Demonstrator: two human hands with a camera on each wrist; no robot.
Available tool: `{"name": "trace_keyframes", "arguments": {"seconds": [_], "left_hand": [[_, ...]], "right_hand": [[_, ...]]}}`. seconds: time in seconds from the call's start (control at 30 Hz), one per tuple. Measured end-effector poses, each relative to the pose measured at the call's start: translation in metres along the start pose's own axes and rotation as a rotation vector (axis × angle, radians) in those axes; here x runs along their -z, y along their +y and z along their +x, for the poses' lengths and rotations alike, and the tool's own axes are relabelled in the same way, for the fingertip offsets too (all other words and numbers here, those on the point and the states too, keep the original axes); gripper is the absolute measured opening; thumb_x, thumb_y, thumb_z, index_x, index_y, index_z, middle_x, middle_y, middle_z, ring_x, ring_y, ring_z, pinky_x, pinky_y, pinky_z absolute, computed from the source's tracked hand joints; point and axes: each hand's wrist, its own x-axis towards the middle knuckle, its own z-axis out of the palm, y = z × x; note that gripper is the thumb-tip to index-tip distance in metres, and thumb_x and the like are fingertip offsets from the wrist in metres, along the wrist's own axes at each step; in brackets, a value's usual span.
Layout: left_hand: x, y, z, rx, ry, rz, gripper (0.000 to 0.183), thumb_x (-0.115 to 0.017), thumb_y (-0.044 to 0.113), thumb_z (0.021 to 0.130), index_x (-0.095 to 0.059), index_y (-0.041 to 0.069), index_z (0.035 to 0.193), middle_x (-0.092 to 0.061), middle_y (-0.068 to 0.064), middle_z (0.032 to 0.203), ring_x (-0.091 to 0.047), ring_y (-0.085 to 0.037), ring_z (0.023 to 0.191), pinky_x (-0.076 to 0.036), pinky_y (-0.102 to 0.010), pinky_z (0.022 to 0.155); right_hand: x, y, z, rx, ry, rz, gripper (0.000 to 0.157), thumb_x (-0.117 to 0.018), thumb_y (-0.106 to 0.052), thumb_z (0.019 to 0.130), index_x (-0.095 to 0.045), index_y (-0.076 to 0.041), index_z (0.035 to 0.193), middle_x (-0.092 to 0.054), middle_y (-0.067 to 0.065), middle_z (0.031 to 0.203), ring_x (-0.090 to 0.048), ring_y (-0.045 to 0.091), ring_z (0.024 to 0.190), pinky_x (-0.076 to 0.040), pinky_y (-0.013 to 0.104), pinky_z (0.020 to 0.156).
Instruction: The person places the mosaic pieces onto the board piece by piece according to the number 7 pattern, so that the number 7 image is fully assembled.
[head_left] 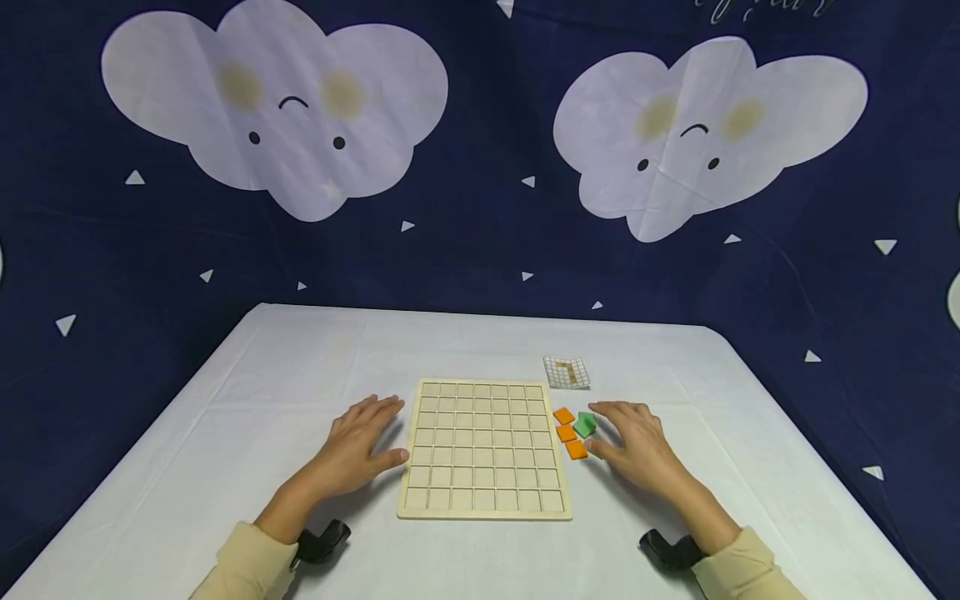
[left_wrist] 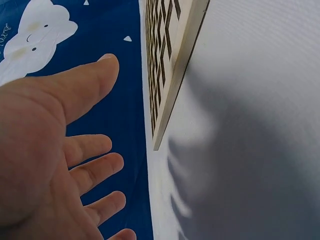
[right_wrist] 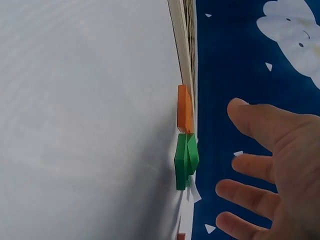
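Right hand: the right hand (head_left: 637,446) is hovering to the right of the board, its fingers reaching out loosely and gripping nothing, with thumb and index finger framing the green pieces.
Left hand: the left hand (head_left: 356,450) is hovering at the board's left edge, palm turned toward it, fingers extended and gripping nothing; the thumb tip seems to be stopping just short of the rim, though the head view alone makes this hard to judge.
Green pieces: the green pieces (head_left: 584,425) are lying right of the board, beyond the tiles, one overlapping another.
Orange tiles: three orange tiles (head_left: 566,433) are lying in a loose row just beside the board's right edge.
Board: the pale gridded board (head_left: 484,455) is lying flat between the hands.
Card: a small gridded card (head_left: 567,373) with coloured squares is lying by the board's far right corner.
Cloth: a white tablecloth (head_left: 337,342) is spreading beneath the board.
Backdrop: a navy backdrop (head_left: 480,258) with pale clouds is hanging beyond the board.
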Motion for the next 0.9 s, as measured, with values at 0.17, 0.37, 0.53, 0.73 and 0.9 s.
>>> {"name": "trace_keyframes", "arguments": {"seconds": [0.17,0.37,0.53,0.73,0.9], "left_hand": [[-0.001,-0.001,0.002,-0.023,-0.024,-0.019,0.067,-0.068,0.034,0.085,-0.042,0.008,0.141,-0.042,-0.013,0.146,-0.027,-0.042,0.139,-0.026,-0.063,0.105],[-0.003,0.0,0.005,-0.032,-0.04,-0.033,0.065,-0.069,0.032,0.084,-0.044,0.006,0.139,-0.044,-0.014,0.144,-0.028,-0.042,0.138,-0.025,-0.064,0.105],[-0.004,-0.001,0.007,-0.029,-0.063,-0.062,0.065,-0.069,0.03,0.084,-0.044,0.007,0.139,-0.044,-0.015,0.144,-0.029,-0.041,0.138,-0.025,-0.064,0.105],[-0.006,-0.005,0.01,-0.027,-0.103,-0.116,0.067,-0.069,0.03,0.084,-0.042,0.008,0.141,-0.041,-0.015,0.146,-0.028,-0.04,0.138,-0.023,-0.064,0.106],[-0.008,-0.009,0.012,-0.016,-0.128,-0.16,0.067,-0.069,0.03,0.084,-0.042,0.009,0.141,-0.04,-0.014,0.147,-0.027,-0.039,0.139,-0.02,-0.064,0.109]], "right_hand": [[0.0,-0.001,0.001,0.006,-0.023,0.027,0.043,-0.076,-0.027,0.077,-0.065,-0.012,0.115,-0.063,0.008,0.116,-0.049,0.028,0.107,-0.034,0.043,0.086],[-0.001,-0.002,0.001,0.007,-0.049,0.052,0.034,-0.077,-0.026,0.076,-0.068,-0.015,0.107,-0.063,0.002,0.107,-0.047,0.023,0.1,-0.033,0.038,0.082],[-0.002,-0.001,0.001,-0.001,-0.065,0.06,0.033,-0.077,-0.025,0.075,-0.069,-0.015,0.106,-0.063,0.001,0.105,-0.046,0.021,0.099,-0.033,0.037,0.081],[-0.004,0.0,0.001,-0.012,-0.111,0.062,0.033,-0.076,-0.025,0.074,-0.07,-0.016,0.106,-0.063,0.0,0.105,-0.046,0.018,0.098,-0.032,0.034,0.08],[-0.005,0.0,0.001,-0.017,-0.13,0.075,0.033,-0.076,-0.023,0.074,-0.07,-0.016,0.106,-0.062,-0.003,0.101,-0.045,0.015,0.095,-0.032,0.032,0.079]]}}
